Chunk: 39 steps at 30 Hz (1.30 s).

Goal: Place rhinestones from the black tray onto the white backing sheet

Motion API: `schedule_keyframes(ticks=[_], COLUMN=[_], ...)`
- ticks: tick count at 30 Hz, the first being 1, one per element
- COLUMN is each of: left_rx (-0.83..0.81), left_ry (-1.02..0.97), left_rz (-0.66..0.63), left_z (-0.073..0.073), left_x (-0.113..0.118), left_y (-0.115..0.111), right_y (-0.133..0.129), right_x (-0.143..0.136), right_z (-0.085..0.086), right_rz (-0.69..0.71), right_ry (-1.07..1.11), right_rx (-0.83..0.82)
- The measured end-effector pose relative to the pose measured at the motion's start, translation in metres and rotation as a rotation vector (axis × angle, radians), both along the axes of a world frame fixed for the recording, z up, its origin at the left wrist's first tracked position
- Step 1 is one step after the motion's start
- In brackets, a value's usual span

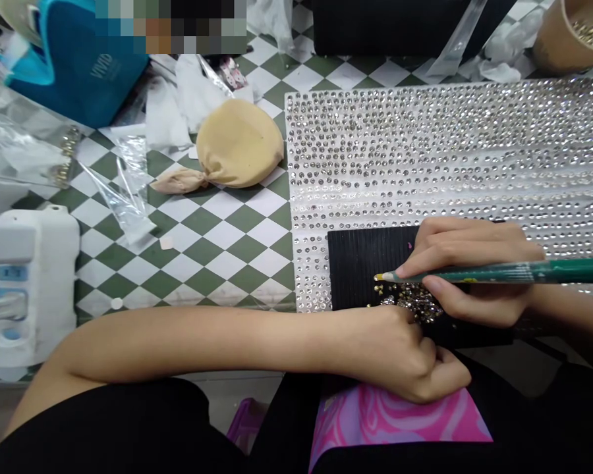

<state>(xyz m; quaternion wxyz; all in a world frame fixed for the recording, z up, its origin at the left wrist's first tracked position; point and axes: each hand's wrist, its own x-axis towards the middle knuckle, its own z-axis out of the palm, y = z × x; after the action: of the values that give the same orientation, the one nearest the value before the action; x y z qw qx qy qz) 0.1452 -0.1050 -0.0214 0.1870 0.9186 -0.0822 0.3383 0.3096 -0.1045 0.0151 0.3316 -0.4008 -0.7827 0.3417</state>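
Observation:
My right hand [474, 263] pinches a green pencil [518, 271], whose pale, yellowish tip points left. The tip is over a black ridged board [366, 253], close to a few gold stones. A small heap of shiny rhinestones [420, 301] lies on the board, partly hidden by my hands. My left hand [415, 362] is curled closed at the board's near edge, and its fingertips are hidden. Below that hand is a pink and purple swirled sheet [400, 421]; whether the fingers grip it cannot be seen. The board overlaps a white sheet set with rows of rhinestones [425, 145].
A tied beige pouch [240, 145] rests on the checkered tabletop [212, 240]. At left are plastic bags [133, 191], a blue bag [93, 72] and a white power strip [34, 283]. A brown cup of stones [563, 39] and a black box [385, 26] stand at the back.

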Motion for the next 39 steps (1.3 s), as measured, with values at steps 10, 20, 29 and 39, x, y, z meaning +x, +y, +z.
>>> schedule_keyframes(ticks=[10, 20, 29, 39], left_rx=[0.042, 0.048, 0.047, 0.054], left_ry=[0.072, 0.089, 0.092, 0.081], left_rz=[-0.025, -0.036, -0.043, -0.030], left_z=[0.003, 0.006, 0.006, 0.006], left_x=[-0.002, -0.002, -0.003, -0.003], left_y=[0.003, 0.003, 0.004, 0.004], right_y=[0.001, 0.014, 0.016, 0.017], right_x=[0.005, 0.004, 0.003, 0.013], right_z=[0.007, -0.008, -0.007, 0.000], right_rz=[-0.201, -0.495, -0.457, -0.559], right_ry=[-0.089, -0.161, -0.259, -0.034], right_rx=[0.052, 0.074, 0.119, 0.270])
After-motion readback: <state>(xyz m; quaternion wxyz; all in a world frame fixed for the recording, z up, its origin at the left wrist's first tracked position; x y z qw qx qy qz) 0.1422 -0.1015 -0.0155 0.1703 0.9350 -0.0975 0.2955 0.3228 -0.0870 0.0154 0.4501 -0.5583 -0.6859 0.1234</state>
